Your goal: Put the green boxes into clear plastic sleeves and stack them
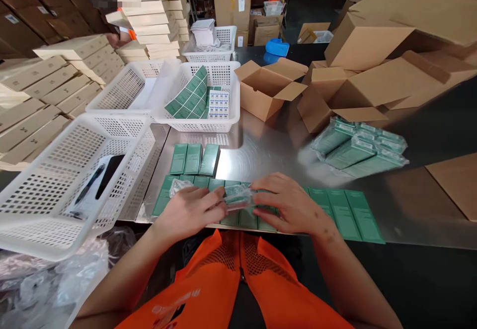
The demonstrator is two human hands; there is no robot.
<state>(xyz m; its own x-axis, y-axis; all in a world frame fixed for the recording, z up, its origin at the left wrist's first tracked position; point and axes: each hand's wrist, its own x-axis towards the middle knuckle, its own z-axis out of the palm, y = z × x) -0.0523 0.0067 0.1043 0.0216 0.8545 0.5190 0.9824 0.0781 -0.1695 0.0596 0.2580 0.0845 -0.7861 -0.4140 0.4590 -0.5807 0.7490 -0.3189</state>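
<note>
Between my hands is a small clear plastic packet point(238, 197), held above a row of green boxes point(359, 214) at the table's front edge. My left hand point(192, 209) pinches its left end, with crumpled clear plastic film point(181, 187) bunched behind the fingers. On the other side, the fingers of my right hand point(281, 204) close on its right end. What the packet contains, if anything, I cannot make out. A few more green boxes point(210, 160) stand just beyond the row, past my left hand.
Wrapped bundles of green boxes point(361, 147) lie at right, near open cartons point(261, 93). White baskets point(145, 152) line the left; another basket point(203, 125) holds green label sheets point(190, 95). Cream boxes point(48, 80) are stacked behind, where another person is partly visible.
</note>
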